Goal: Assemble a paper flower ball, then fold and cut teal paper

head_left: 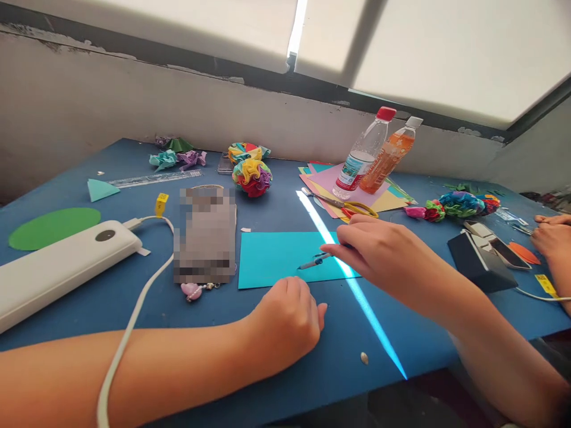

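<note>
A bright blue sheet of paper (267,255) lies flat on the table in front of me. My right hand (372,246) is closed around the top of a slim grey drawing compass (314,261), held low and slanted over the sheet, its tip at or just above the paper; I cannot tell if it touches. My left hand (289,315) rests in a loose fist at the sheet's near edge, fingers curled under, and nothing shows in it. Left of the sheet lies a phone-like object (205,238), blurred out, with a pink charm (191,290).
A white power bank (66,270) and its cable stand at left, the cable crossing my left forearm. Scissors (352,207), coloured papers (307,178) and two bottles (361,154) are behind. Another person's hand (553,238) is at far right, near a black box (479,261).
</note>
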A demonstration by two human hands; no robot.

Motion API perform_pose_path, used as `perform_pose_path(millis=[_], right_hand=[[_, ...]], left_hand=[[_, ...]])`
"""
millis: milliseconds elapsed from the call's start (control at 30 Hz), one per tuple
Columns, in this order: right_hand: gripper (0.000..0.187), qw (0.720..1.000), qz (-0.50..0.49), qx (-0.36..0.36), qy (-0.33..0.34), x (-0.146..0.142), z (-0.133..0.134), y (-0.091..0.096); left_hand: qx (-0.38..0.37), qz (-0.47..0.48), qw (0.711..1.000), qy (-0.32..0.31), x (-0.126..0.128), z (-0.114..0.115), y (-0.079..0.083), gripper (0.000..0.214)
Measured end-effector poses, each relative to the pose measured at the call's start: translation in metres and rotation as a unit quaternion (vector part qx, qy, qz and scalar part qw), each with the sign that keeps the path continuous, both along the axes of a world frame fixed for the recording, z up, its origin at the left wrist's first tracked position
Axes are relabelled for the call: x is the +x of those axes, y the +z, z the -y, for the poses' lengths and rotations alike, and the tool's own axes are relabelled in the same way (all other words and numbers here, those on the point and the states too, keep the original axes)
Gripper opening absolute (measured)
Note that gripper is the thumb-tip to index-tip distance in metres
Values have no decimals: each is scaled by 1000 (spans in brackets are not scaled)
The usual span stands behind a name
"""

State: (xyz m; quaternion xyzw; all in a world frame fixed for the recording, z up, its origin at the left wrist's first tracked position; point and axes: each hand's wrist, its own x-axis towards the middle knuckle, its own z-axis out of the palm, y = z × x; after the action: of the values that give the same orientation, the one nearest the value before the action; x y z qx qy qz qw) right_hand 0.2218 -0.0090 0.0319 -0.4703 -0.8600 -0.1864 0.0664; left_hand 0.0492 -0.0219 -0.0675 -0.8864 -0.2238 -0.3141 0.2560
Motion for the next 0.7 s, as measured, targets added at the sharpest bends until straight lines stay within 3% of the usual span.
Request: perform_pose_path(millis=[333, 700], right_hand=[[35, 999, 30, -37, 20, 25, -14, 12], [23, 994, 94, -46, -38, 27, -57, 15]], left_hand=[[-7, -6, 1000, -7, -1, 0, 0, 33], [0, -20, 1000, -15, -2, -2, 1, 31]])
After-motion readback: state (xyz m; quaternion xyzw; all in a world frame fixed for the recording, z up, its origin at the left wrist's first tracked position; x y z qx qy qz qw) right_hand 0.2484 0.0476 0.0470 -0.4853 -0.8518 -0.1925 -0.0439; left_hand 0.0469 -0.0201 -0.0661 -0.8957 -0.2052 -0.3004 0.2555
